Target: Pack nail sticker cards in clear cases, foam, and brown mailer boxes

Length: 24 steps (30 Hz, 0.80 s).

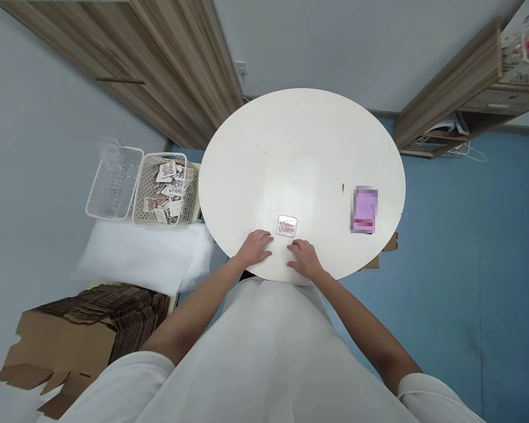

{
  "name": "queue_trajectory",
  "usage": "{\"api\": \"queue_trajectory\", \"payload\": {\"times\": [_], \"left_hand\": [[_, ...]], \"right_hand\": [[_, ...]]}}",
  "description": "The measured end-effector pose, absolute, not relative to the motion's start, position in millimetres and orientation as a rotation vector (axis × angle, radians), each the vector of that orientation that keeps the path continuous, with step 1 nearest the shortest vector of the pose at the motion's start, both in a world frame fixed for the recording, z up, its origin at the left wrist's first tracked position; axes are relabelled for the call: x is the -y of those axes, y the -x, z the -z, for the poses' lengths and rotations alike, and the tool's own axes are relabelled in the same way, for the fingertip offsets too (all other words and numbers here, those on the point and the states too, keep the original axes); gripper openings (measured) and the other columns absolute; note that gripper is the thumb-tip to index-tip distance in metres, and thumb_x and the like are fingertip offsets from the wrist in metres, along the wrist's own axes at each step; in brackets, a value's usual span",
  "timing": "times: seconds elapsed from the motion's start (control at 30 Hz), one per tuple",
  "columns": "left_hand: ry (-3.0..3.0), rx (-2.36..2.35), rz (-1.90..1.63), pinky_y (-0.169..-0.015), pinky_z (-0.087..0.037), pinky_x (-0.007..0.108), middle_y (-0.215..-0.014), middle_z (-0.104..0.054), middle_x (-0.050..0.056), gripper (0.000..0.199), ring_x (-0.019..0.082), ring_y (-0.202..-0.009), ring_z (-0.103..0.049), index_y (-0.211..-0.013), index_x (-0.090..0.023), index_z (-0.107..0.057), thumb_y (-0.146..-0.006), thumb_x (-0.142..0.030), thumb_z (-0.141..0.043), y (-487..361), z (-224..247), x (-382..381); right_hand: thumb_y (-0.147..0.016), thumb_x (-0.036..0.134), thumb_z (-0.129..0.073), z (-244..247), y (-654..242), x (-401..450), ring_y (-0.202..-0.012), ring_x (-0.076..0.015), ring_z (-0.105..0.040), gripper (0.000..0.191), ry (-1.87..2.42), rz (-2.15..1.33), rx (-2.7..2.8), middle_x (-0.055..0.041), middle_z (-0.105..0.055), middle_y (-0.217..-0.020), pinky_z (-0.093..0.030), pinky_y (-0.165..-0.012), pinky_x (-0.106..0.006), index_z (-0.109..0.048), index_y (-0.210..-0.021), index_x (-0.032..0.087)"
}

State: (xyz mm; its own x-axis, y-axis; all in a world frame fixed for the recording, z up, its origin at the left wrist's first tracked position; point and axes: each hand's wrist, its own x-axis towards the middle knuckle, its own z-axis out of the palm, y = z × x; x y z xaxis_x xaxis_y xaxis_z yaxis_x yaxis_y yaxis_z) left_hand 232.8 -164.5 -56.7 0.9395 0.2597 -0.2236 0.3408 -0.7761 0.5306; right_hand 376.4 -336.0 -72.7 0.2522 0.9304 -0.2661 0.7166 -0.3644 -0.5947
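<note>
A small clear square case (286, 225) with pinkish, glittery pieces inside lies near the front edge of the white round table (300, 129). My left hand (254, 248) rests on the tabletop to the left of the case, fingers apart and holding nothing. On the other side, my right hand (305, 257) lies on the table just below and right of the case, its fingers also spread. Neither hand appears to grip the case.
A blurred purple item (364, 210) lies on the table's right. Left of the table stand a white basket of small cards (159, 189), another basket with clear containers (114, 185), white sheets (145, 249) and flattened cardboard boxes (66, 343). A wooden cabinet (167, 64) is behind.
</note>
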Motion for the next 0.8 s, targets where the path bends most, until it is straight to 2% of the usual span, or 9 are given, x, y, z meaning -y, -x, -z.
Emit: {"api": "queue_trajectory", "payload": {"times": [0.13, 0.2, 0.3, 0.4, 0.5, 0.57, 0.7, 0.8], "left_hand": [[-2.588, -0.299, 0.215, -0.083, -0.038, 0.036, -0.107, -0.055, 0.007, 0.019, 0.022, -0.1, -0.048, -0.095, -0.022, -0.058, -0.081, -0.026, -0.047, -235.2, 65.4, 154.7], [-2.641, -0.264, 0.204, -0.076, -0.039, 0.034, -0.1, -0.057, 0.007, 0.02, 0.02, -0.093, -0.049, -0.089, -0.021, -0.059, -0.084, -0.022, -0.039, -239.5, 69.5, 153.8], [-2.714, -0.22, 0.182, -0.072, -0.038, 0.033, -0.095, -0.057, 0.007, 0.024, 0.019, -0.088, -0.049, -0.084, -0.02, -0.058, -0.086, -0.018, -0.034, -240.9, 71.5, 156.0], [-2.738, -0.194, 0.17, -0.072, -0.037, 0.033, -0.094, -0.056, 0.007, 0.022, 0.019, -0.086, -0.049, -0.085, -0.019, -0.055, -0.086, -0.019, -0.033, -231.1, 67.9, 158.2], [-2.741, -0.123, 0.17, -0.074, -0.035, 0.034, -0.095, -0.055, 0.008, 0.02, 0.021, -0.087, -0.048, -0.093, -0.019, -0.053, -0.083, -0.031, -0.04, -213.1, 62.3, 158.4], [-2.75, -0.068, 0.17, -0.077, -0.034, 0.035, -0.097, -0.054, 0.008, 0.028, 0.022, -0.089, -0.047, -0.099, -0.019, -0.051, -0.079, -0.039, -0.046, -201.0, 60.4, 158.1], [-2.772, -0.053, 0.213, -0.075, -0.032, 0.034, -0.09, -0.056, 0.007, 0.019, 0.019, -0.083, -0.049, -0.089, -0.02, -0.055, -0.085, -0.028, -0.038, -185.7, 62.6, 159.0], [-2.758, -0.097, 0.188, -0.075, -0.031, 0.034, -0.085, -0.057, 0.006, 0.023, 0.018, -0.08, -0.049, -0.083, -0.019, -0.055, -0.087, -0.023, -0.032, -181.1, 64.1, 160.1]], "right_hand": [[-0.079, 0.035, -0.053, 79.7, -374.2, 329.7, -0.096, -0.0231, -0.045, 0.024, 2.238, -0.77, 1.528, -0.0072, -0.053, -0.106, -0.035, -0.08, -0.036, -0.058, -0.099, 0.024], [-0.084, 0.032, -0.045, 82.2, -372.6, 325.0, -0.091, -0.0209, -0.047, 0.019, 2.276, -0.725, 1.411, -0.0065, -0.055, -0.099, -0.034, -0.077, -0.035, -0.06, -0.092, 0.023], [-0.087, 0.031, -0.039, 82.0, -370.0, 321.5, -0.087, -0.0195, -0.047, 0.022, 2.297, -0.689, 1.249, -0.0055, -0.057, -0.093, -0.034, -0.077, -0.034, -0.06, -0.085, 0.022], [-0.086, 0.032, -0.039, 76.8, -364.7, 324.7, -0.087, -0.0196, -0.048, 0.022, 2.264, -0.721, 1.25, -0.0048, -0.058, -0.091, -0.034, -0.077, -0.034, -0.058, -0.084, 0.022], [-0.087, 0.032, -0.038, 71.0, -352.4, 331.7, -0.088, -0.0193, -0.049, 0.022, 2.226, -0.762, 1.265, -0.0045, -0.059, -0.09, -0.034, -0.077, -0.033, -0.058, -0.083, 0.022], [-0.087, 0.032, -0.038, 69.3, -340.5, 336.2, -0.087, -0.0188, -0.05, 0.022, 2.199, -0.775, 1.232, -0.0038, -0.06, -0.09, -0.035, -0.077, -0.033, -0.057, -0.083, 0.022], [-0.086, 0.032, -0.038, 71.5, -315.2, 343.7, -0.084, -0.0174, -0.052, 0.021, 2.163, -0.761, 1.114, -0.0026, -0.061, -0.086, -0.038, -0.078, -0.033, -0.055, -0.083, 0.021], [-0.083, 0.037, -0.043, 73.1, -302.3, 351.2, -0.088, -0.0187, -0.053, 0.021, 2.188, -0.709, 1.042, -0.0041, -0.06, -0.092, -0.039, -0.081, -0.035, -0.055, -0.092, 0.022]]}}
